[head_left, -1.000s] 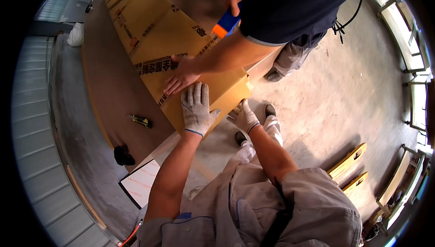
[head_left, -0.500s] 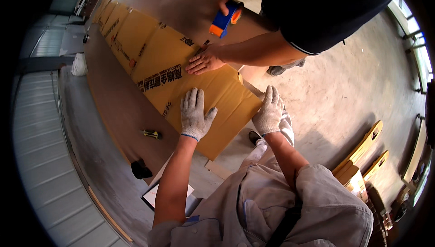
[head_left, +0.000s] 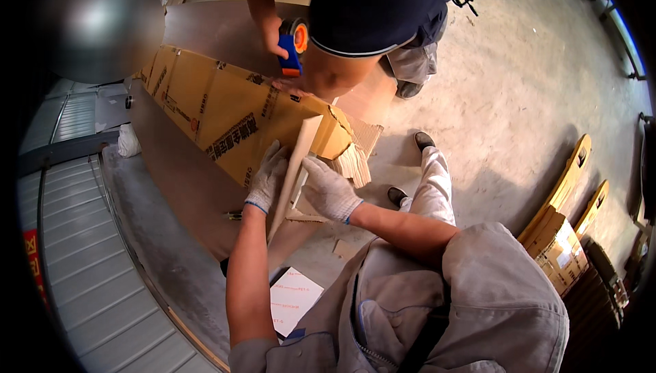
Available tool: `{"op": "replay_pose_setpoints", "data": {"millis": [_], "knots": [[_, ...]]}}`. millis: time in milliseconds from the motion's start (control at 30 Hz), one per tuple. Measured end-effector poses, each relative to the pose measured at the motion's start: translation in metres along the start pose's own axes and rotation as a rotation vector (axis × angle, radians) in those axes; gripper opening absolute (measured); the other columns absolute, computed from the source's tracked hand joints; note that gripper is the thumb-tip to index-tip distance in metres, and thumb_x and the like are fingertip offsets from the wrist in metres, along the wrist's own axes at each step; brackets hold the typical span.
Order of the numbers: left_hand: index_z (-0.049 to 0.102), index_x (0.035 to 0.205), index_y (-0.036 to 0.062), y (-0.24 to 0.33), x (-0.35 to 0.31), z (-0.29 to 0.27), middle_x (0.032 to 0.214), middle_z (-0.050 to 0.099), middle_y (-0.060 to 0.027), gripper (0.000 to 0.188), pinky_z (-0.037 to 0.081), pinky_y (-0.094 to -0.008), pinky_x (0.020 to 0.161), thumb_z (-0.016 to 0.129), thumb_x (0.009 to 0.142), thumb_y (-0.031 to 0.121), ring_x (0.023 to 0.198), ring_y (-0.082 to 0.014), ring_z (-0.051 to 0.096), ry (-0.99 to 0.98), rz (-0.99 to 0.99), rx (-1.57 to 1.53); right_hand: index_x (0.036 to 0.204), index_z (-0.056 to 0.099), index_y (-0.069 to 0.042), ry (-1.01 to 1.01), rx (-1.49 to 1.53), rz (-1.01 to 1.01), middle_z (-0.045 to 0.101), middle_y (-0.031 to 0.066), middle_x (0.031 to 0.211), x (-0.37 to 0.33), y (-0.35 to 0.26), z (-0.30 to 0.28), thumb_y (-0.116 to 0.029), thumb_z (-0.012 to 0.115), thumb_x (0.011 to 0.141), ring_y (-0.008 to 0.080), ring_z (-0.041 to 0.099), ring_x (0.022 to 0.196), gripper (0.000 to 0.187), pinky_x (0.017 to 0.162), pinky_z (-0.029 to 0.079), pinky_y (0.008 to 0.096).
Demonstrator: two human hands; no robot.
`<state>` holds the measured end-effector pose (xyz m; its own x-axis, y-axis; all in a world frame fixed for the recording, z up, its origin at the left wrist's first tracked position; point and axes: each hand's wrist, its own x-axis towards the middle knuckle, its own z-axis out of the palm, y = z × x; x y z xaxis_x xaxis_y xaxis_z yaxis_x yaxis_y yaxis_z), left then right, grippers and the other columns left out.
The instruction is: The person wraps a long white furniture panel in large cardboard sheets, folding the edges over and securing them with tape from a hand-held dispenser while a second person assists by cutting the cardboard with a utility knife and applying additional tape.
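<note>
A long brown cardboard sheet (head_left: 229, 110) with dark print lies over the flat boards, and its near end stands folded up as a narrow flap (head_left: 298, 161). My left hand (head_left: 266, 176), in a whitish knit glove, rests against the flap's left side with fingers extended, partly hidden by it. On the other side my gloved right hand (head_left: 333, 190) has its fingers bent around the cardboard's edge. Beside it, torn layered cardboard (head_left: 353, 164) sticks out at the end. Across from me, a co-worker's hand (head_left: 273, 36) grips a blue and orange tape dispenser (head_left: 290, 55).
The co-worker's other hand (head_left: 292, 87) presses on the cardboard. A brown board (head_left: 171, 161) extends beneath it. A white printed sheet (head_left: 294, 299) lies low by my left forearm. Yellow pallet-jack forks (head_left: 560, 185) and a carton (head_left: 557, 253) are at the right. A blurred round shape covers the upper left.
The cardboard's near end has gone from flat to folded up. My hands have drawn together around it, the right moving left. The co-worker has leaned in, and the view has shifted.
</note>
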<state>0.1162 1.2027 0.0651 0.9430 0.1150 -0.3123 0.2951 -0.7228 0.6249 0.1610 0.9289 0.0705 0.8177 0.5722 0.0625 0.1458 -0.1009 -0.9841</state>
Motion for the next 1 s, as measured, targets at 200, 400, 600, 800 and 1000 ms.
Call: {"op": "replay_pose_setpoints", "data": {"millis": [200, 400, 600, 800, 1000], "knots": [[0.056, 0.158, 0.0020, 0.044, -0.021, -0.006, 0.177, 0.034, -0.0204, 0.081, 0.022, -0.0406, 0.134, 0.044, 0.109, 0.066, 0.166, -0.0338, 0.027, 0.045, -0.111, 0.013, 0.127, 0.067, -0.005, 0.058, -0.431, -0.052, 0.067, 0.0231, 0.127, -0.006, 0.030, -0.048, -0.012, 0.075, 0.084, 0.0443, 0.068, 0.111, 0.044, 0.088, 0.058, 0.0528], [0.057, 0.157, 0.0013, 0.057, -0.014, -0.010, 0.177, 0.035, -0.0207, 0.077, 0.024, -0.0411, 0.134, 0.046, 0.109, 0.061, 0.164, -0.0345, 0.029, 0.035, -0.152, 0.030, 0.128, 0.071, -0.010, -0.280, -0.757, 0.101, 0.075, 0.0199, 0.108, 0.010, 0.098, -0.035, -0.022, 0.079, 0.087, 0.0408, 0.073, 0.089, 0.043, 0.076, 0.060, 0.0476], [0.058, 0.154, -0.0011, 0.049, -0.021, -0.005, 0.175, 0.037, -0.0222, 0.071, 0.026, -0.0414, 0.132, 0.048, 0.110, 0.054, 0.163, -0.0349, 0.033, 0.061, -0.124, -0.011, 0.133, 0.063, 0.005, 0.156, 1.355, 0.875, 0.076, 0.0158, 0.120, -0.008, 0.118, -0.060, -0.009, 0.063, 0.105, 0.0311, 0.077, 0.102, 0.032, 0.091, 0.064, 0.0474], [0.062, 0.151, 0.0017, 0.043, -0.014, -0.002, 0.171, 0.042, -0.0225, 0.054, 0.031, -0.0395, 0.130, 0.059, 0.110, 0.037, 0.159, -0.0348, 0.038, 0.085, -0.089, -0.090, 0.135, 0.063, 0.001, -0.159, 1.389, 0.779, 0.075, 0.0155, 0.123, 0.019, 0.146, 0.000, -0.012, 0.064, 0.104, 0.0317, 0.076, 0.105, 0.034, 0.092, 0.063, 0.0471], [0.064, 0.149, 0.0018, 0.016, -0.024, 0.002, 0.170, 0.044, -0.0229, 0.051, 0.035, -0.0396, 0.128, 0.069, 0.106, 0.028, 0.158, -0.0355, 0.040, 0.123, -0.044, -0.036, 0.135, 0.064, -0.002, -0.132, 1.364, 0.632, 0.075, 0.0161, 0.123, 0.053, 0.126, 0.055, -0.019, 0.065, 0.104, 0.0330, 0.076, 0.106, 0.036, 0.092, 0.063, 0.0474]]}}
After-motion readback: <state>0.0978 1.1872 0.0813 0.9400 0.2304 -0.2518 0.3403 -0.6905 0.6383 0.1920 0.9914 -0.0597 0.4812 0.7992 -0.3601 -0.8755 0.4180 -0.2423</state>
